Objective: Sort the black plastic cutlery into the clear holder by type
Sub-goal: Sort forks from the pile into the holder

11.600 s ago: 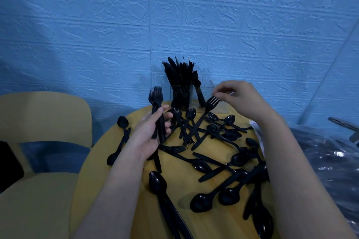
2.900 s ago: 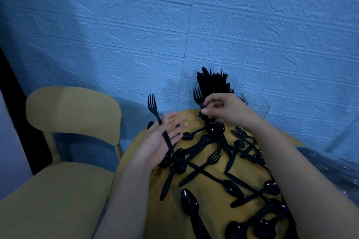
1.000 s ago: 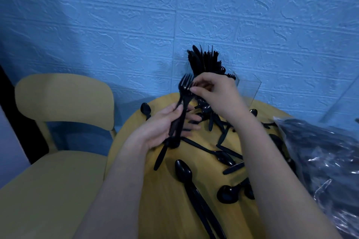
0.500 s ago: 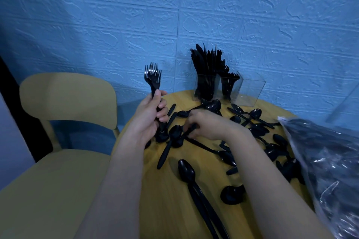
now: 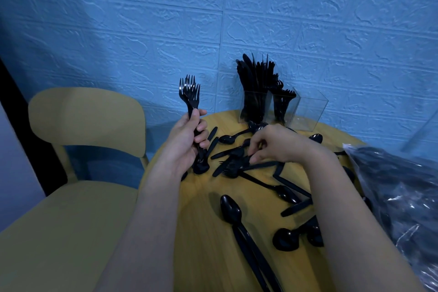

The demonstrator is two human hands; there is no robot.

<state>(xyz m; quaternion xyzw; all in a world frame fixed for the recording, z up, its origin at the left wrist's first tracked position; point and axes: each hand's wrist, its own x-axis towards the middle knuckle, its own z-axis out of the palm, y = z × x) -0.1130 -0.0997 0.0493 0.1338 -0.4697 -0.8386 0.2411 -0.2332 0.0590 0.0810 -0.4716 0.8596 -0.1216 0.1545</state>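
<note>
Left hand (image 5: 187, 140) clenched round upright fork bundle (image 5: 189, 92); right hand (image 5: 272, 143) pinching a fork (image 5: 233, 165) from the table's (image 5: 208, 232) mid pile. Clear holder (image 5: 282, 108) far, by wall. Likely light, stiff, slick; best taken mid-handle.

Forks (image 5: 189, 92) in left hand (image 5: 184, 142)

Blk forks (image 5: 189, 92) upright; cutlery (image 5: 279, 192) scattered; holder (image 5: 305, 114) partly filled.
</note>
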